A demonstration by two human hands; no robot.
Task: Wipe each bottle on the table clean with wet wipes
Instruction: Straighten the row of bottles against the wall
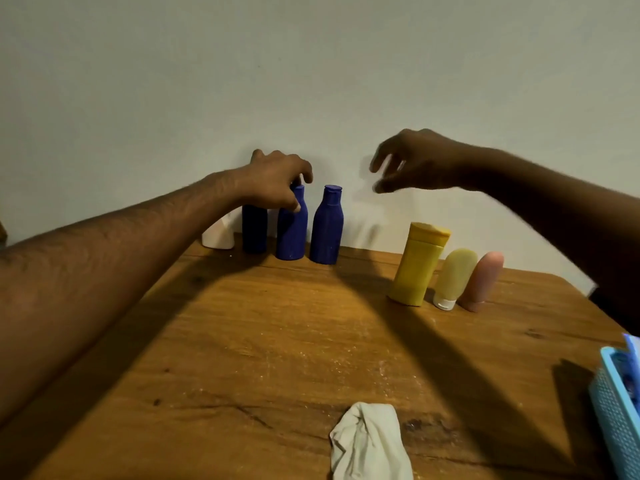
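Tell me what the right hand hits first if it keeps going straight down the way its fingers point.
Probably bare table: the right hand hangs over the gap between the rightmost blue bottle and the yellow bottle. Depth is unclear, so this is a guess.

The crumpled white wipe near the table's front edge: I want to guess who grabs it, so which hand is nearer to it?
Neither clearly. The left hand grips a blue plastic bottle at the back; the right hand hovers empty there too, both far from the crumpled white wipe.
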